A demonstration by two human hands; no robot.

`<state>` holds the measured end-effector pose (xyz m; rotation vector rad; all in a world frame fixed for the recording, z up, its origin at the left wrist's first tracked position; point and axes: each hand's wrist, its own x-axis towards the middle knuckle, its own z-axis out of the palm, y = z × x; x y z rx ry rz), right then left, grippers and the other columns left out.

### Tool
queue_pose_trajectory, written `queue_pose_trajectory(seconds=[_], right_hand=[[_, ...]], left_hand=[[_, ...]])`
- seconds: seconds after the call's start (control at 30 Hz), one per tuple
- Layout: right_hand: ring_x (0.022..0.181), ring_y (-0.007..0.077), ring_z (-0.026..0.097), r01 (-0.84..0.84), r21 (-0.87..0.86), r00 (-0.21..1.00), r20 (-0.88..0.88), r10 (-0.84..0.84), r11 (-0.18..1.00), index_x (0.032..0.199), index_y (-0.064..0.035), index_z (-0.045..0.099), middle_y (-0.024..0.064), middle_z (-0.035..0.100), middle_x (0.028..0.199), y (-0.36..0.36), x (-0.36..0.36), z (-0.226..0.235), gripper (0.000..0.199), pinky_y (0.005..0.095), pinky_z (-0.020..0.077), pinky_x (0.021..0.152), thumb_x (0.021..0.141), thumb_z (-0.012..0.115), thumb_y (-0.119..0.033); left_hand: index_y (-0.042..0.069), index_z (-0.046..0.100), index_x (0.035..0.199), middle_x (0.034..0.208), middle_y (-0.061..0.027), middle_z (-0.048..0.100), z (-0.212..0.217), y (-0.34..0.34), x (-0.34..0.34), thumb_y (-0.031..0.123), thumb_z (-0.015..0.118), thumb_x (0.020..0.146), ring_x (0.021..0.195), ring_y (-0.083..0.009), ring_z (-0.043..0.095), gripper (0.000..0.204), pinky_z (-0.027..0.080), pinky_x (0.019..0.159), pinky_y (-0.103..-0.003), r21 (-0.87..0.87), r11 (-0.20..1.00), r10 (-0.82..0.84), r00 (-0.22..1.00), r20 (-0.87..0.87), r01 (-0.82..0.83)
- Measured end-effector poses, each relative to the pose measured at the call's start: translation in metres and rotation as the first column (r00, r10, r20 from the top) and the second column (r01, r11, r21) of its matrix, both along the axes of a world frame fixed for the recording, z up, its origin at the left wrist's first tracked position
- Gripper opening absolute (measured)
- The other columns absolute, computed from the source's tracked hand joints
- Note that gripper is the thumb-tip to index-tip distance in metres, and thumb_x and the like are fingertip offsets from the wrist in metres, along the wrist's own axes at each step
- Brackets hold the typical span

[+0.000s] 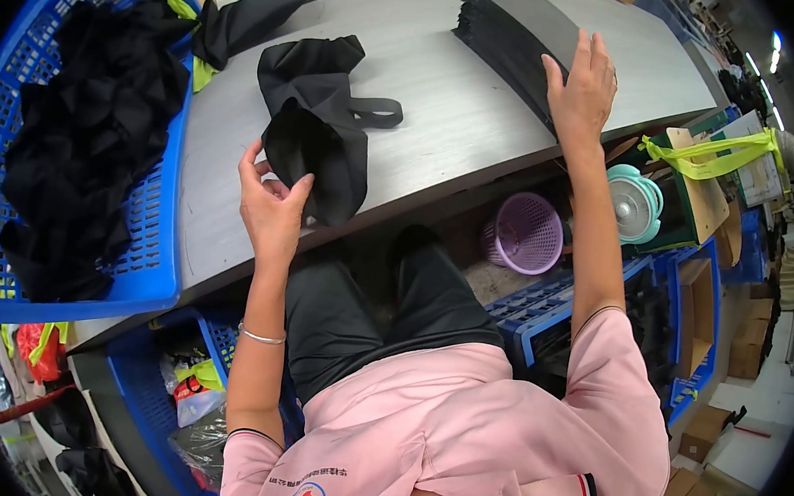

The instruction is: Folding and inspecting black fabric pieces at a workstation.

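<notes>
While the right hand (585, 87) rests by the long side of a pile of flat dark pieces (511, 42), the left hand (271, 208) is busy at the near end of a soft black cloth piece (338, 145). That cloth lies on the grey table (424, 143), close to its front edge, with a dark mouth like a bag and a loop (377, 112) sticking out to the right. The left fingers are bent and the thumb is well apart from them, by the cloth's edge; I can't tell if they pinch it. The right fingers are long and straight, the thumb is out wide, and they grip nothing that I can see. I think the step now is laying out the cloth and minding the pile. To me, the next move needs a good hold on the cloth's edge, and light right fingers so the pile doesn't slide. More black cloth (89, 131) fills the blue basket (170, 239) on the left.
</notes>
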<state>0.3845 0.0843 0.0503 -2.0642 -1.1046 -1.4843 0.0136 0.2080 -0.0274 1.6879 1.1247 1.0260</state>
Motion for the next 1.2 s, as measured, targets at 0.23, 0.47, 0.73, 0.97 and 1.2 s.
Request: queue_pose_trajectory(seconds=[0.23,0.47,0.73,0.97,1.2], right_hand=[[0.094,0.0272,0.066,-0.118,-0.325,0.916,-0.401,-0.023,0.938,0.097,-0.0118,0.077,0.0046,0.070,0.100,-0.010,0.078,-0.006,0.028,0.0387,0.0529,0.083,0.094,0.062,-0.035],[0.074,0.0271,0.064,-0.082,-0.227,0.996,-0.062,0.069,0.971,0.080,-0.0065,0.064,0.0083,0.064,0.082,-0.018,0.012,0.005,0.022,0.0358,0.0525,0.066,0.091,0.066,-0.025],[0.082,0.0314,0.066,-0.509,-0.209,0.782,-0.517,0.347,0.835,0.091,-0.0004,0.057,0.0183,0.065,0.112,-0.094,-0.205,-0.046,0.007,0.0362,0.0536,0.067,0.092,0.062,-0.006],[0.070,0.0220,0.064,-0.627,0.357,0.026,-0.878,0.477,0.692,0.100,0.0012,0.062,0.0156,0.068,0.088,-0.131,-0.245,-0.049,0.013,0.0315,0.0491,0.063,0.099,0.055,-0.010],[0.056,0.0050,0.044,-0.501,0.311,-0.155,-0.950,0.270,0.807,0.085,0.0009,0.063,0.0034,0.053,0.061,-0.140,-0.240,-0.049,0.022,0.0265,0.0361,0.049,0.098,0.061,-0.016]], left_hand=[[0.001,0.042,0.139,0.115,-0.0115,0.056,0.008,-0.021,0.009,-0.002,0.071,0.081,0.068,-0.0088,0.051,0.065,0.046,0.062,-0.024,0.087,0.990,0.095,0.975,0.202,-0.115],[-0.001,0.053,0.129,0.118,-0.0077,0.058,0.014,-0.085,0.016,0.001,0.068,0.089,0.081,-0.0066,0.058,0.043,0.049,0.066,-0.018,0.072,0.973,-0.228,0.885,0.405,0.218],[0.006,0.024,0.156,0.153,-0.0094,0.036,-0.041,-0.124,0.066,0.056,0.054,0.097,0.137,-0.0225,0.040,0.082,0.037,0.109,-0.038,-0.338,0.405,-0.307,0.474,0.825,0.850],[0.009,0.040,0.146,0.143,-0.0102,0.049,-0.035,-0.130,0.052,0.073,0.065,0.075,0.133,-0.0278,0.048,0.100,0.041,0.110,-0.044,-0.265,0.248,-0.298,0.334,0.894,0.932],[-0.003,0.049,0.136,0.117,-0.0198,0.067,-0.002,-0.124,0.032,0.017,0.071,0.082,0.110,-0.0336,0.066,0.061,0.052,0.100,-0.045,-0.336,0.362,-0.039,0.375,0.926,0.869]])
